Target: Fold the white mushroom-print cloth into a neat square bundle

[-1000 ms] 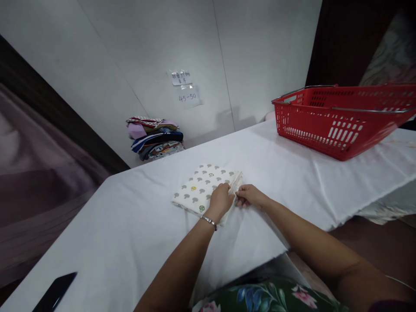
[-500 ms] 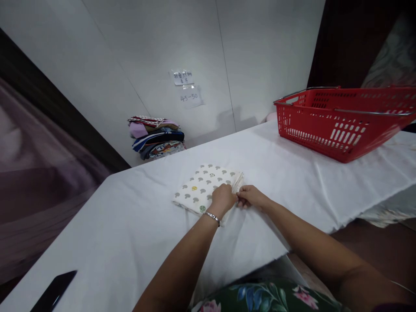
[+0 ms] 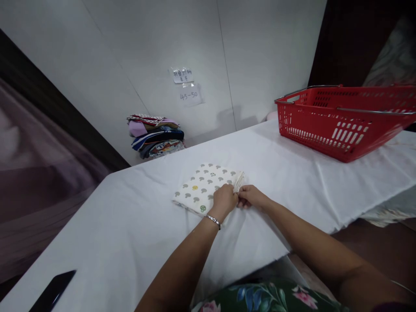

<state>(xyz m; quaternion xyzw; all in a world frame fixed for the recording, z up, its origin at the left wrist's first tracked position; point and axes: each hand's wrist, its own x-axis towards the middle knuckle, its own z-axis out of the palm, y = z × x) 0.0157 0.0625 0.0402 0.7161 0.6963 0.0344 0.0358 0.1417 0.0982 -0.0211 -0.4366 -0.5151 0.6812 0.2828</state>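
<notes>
A folded cream cloth [image 3: 204,182] with a mushroom print lies flat on the white-covered table [image 3: 136,225]. Its layered right edge is bunched between my two hands. My left hand [image 3: 225,198], with a silver bracelet at the wrist, is closed on that edge, knuckles up. Just to its right, the fingers of my right hand [image 3: 251,197] are pinched against the same edge, their tips touching or nearly touching the left hand. The exact bit of fabric under the fingertips is hidden.
A red plastic basket [image 3: 312,128] with metal handles stands at the back right. Several folded garments [image 3: 157,136] are stacked by the wall at the back left. A dark phone-like slab [image 3: 53,290] lies at the near left. Two paper labels [image 3: 189,94] are taped to the wall.
Hardly anything differs. Both hands keep their hold on the cloth's right edge, with only a slight shift of the fingers and of the bunched layers.
</notes>
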